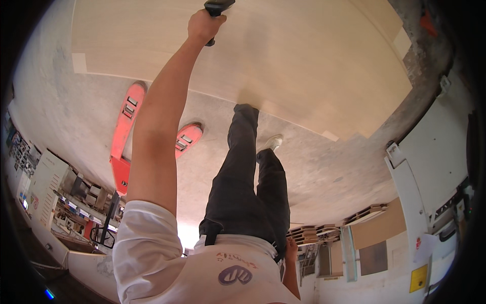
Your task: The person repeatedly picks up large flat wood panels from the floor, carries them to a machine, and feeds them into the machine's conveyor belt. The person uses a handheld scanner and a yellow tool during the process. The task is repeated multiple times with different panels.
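My left arm reaches far forward over a large pale wooden panel (304,61). My left hand (203,26) is closed round the grip of a black pistol-grip tool (217,7). The tool's upper end is cut off by the picture's top edge, so its exact kind does not show. Lighter patches mark some of the panel's corners and its near edge. Down beside my right hip, against the dark trousers, hangs my right hand (291,249). Its fingers are too small and partly hidden to make out. One of my feet is hidden at the panel's near edge.
A red pallet truck (121,147) stands on the concrete floor (324,177) to my left, its two forks pointing toward the panel. White machinery (430,157) is at the right. Stacked boards (314,234) and cluttered shelves (83,202) show along the lower part of the view.
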A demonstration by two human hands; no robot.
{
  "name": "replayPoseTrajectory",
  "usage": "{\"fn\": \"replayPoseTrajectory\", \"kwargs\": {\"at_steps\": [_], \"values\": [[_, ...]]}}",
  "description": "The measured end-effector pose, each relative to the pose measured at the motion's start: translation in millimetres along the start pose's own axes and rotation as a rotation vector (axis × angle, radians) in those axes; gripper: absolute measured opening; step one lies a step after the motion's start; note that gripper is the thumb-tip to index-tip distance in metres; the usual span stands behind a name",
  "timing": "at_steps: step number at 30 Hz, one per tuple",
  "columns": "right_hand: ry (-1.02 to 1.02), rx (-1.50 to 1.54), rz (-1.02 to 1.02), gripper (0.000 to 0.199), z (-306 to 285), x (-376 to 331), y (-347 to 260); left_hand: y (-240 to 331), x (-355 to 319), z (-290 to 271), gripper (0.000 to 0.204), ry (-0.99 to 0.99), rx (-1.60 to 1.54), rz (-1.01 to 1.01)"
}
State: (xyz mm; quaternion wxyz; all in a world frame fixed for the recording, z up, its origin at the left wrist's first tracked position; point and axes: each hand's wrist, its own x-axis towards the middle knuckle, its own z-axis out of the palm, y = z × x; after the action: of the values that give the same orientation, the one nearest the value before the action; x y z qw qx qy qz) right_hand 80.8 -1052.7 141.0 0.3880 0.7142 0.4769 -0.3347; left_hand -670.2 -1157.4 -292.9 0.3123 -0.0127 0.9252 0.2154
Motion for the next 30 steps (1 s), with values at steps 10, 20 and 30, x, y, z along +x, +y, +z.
{"fn": "replayPoseTrajectory", "kwargs": {"at_steps": [10,20,30], "values": [[0.037,-0.028,-0.067,0.021,4.0,5.3,22.7,-8.3,-14.3,21.1,0.049,0.001,-0.008,0.040],[0.034,-0.153,-0.196,0.024,10.1,11.4,9.9,-112.5,-226.2,120.3,0.054,-0.564,0.181,-0.109],[0.034,0.146,-0.239,0.027,20.8,95.5,103.1,-94.5,-380.7,122.7,0.054,-0.619,0.333,-0.094]]}}
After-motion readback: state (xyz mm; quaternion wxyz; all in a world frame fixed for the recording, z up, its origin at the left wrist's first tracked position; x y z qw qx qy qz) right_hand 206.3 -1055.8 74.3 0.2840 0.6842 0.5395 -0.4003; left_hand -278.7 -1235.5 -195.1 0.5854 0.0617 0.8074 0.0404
